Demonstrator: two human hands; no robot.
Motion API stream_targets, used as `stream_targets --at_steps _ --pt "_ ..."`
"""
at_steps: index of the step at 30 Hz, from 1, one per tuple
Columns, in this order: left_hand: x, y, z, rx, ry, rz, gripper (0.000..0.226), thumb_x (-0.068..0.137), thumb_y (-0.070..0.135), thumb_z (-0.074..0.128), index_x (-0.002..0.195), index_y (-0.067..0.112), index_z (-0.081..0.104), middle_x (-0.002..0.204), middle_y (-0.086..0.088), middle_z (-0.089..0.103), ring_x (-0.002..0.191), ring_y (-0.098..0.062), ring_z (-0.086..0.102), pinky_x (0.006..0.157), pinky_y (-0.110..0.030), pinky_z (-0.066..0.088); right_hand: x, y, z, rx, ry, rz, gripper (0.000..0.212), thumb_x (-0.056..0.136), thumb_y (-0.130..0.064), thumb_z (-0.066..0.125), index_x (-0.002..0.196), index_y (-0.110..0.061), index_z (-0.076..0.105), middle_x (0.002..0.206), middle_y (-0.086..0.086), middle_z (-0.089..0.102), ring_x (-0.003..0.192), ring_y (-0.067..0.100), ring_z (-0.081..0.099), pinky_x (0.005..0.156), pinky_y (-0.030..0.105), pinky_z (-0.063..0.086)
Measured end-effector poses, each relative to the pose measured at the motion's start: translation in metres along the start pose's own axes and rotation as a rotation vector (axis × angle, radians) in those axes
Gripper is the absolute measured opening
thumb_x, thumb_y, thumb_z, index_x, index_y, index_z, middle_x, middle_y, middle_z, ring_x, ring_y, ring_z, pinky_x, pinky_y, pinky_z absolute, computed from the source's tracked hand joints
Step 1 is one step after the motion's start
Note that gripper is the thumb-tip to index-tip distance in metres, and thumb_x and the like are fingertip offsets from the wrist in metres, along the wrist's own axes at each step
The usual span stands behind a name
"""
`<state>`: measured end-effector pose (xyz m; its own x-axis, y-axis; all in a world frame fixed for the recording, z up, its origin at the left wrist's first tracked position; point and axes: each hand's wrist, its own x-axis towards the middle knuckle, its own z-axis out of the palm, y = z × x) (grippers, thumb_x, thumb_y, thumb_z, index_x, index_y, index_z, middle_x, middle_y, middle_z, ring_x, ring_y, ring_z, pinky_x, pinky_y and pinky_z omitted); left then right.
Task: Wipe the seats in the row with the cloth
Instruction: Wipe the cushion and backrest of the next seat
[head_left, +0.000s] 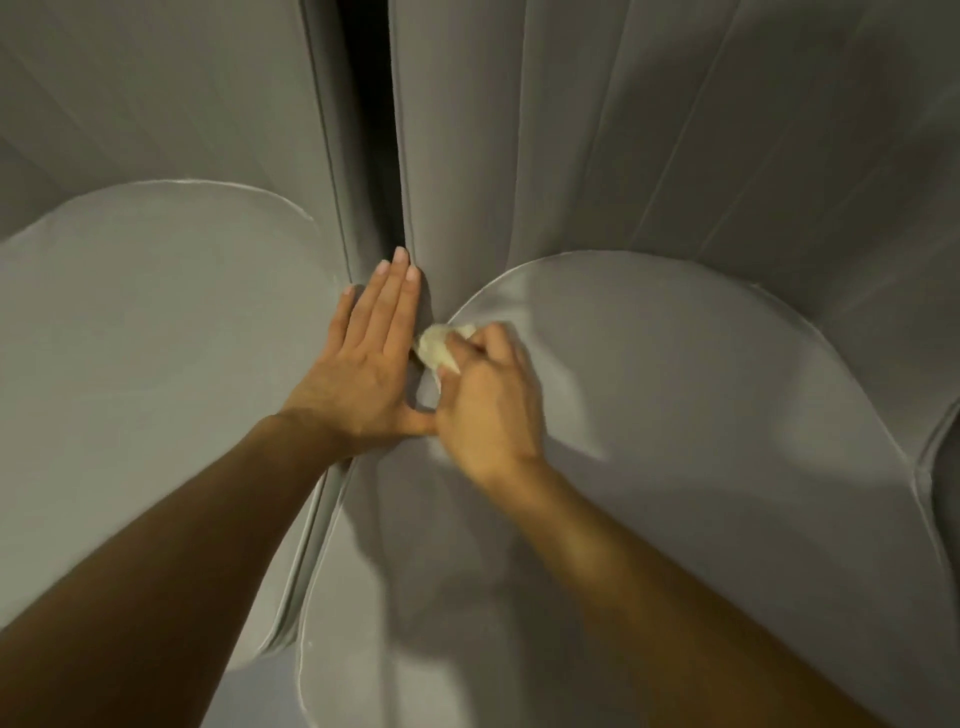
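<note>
Nearby, cloth (439, 348), left seat (156, 338), right seat (675, 389), gap (371, 104).

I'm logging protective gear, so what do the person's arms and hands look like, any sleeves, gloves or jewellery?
The left hand and right hand are ungloved, no rings in view. The left forearm and right forearm are bare to the frame's edge: no sleeve, watch or bracelet. Visible nails look short and unpainted.

No text, label, brand or number was readable. The seats (675, 415) and cloth (439, 349) were plain, unmarked.
</note>
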<state>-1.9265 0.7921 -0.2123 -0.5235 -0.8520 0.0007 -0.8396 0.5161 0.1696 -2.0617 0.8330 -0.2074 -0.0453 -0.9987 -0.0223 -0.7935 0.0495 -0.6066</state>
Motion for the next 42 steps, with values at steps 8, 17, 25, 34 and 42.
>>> stream_targets --at_steps 8,17,25,34,42 --pt "0.026 -0.003 0.006 0.138 0.265 0.003 0.117 0.075 0.087 0.027 0.151 0.005 -0.006 0.159 -0.016 -0.006 0.144 -0.016 -0.023 0.117 -0.036 -0.013 0.018 0.037 -0.040 0.264 0.379 -0.003 0.032 0.091 -0.014 0.054 0.121 -0.016 0.063 0.105 0.003 0.044 0.081 0.016 0.051 0.078 0.018 0.037" --pt "0.062 0.021 0.024 0.264 0.543 -0.091 0.120 0.073 0.086 0.030 0.150 0.006 -0.014 0.158 -0.011 -0.013 0.146 -0.027 -0.016 0.115 -0.044 -0.012 0.053 0.121 -0.090 -0.269 0.216 0.005 0.024 0.093 -0.019 0.049 0.105 -0.008 0.066 0.094 0.002 0.038 0.086 0.027 0.050 0.077 0.034 0.042" --pt "0.063 0.021 0.035 0.262 0.593 -0.157 0.116 0.076 0.084 0.030 0.146 0.013 -0.028 0.151 0.002 -0.039 0.142 -0.016 -0.029 0.114 -0.039 -0.019 0.025 0.144 -0.119 -0.446 0.201 0.304 0.028 0.092 -0.009 0.047 0.114 0.003 0.058 0.122 0.015 0.043 0.109 0.036 0.048 0.089 0.038 0.041" --pt "0.045 0.032 0.023 0.293 0.491 -0.183 0.106 0.084 0.079 0.031 0.151 0.004 -0.003 0.157 -0.007 -0.013 0.141 -0.011 -0.029 0.114 -0.035 -0.017 -0.049 0.165 -0.162 -0.634 0.162 0.438 0.024 0.096 -0.017 0.046 0.111 -0.003 0.057 0.117 0.014 0.049 0.107 0.033 0.052 0.080 0.033 0.041" --pt "0.028 0.039 0.019 0.127 0.374 -0.253 0.105 0.069 0.082 0.004 0.147 0.016 -0.020 0.145 0.009 -0.039 0.131 -0.006 -0.042 0.109 -0.030 -0.027 -0.009 0.117 -0.106 0.119 0.440 -0.081 0.025 0.094 -0.024 0.051 0.112 -0.019 0.067 0.097 0.004 0.046 0.073 0.011 0.043 0.073 0.017 0.031"
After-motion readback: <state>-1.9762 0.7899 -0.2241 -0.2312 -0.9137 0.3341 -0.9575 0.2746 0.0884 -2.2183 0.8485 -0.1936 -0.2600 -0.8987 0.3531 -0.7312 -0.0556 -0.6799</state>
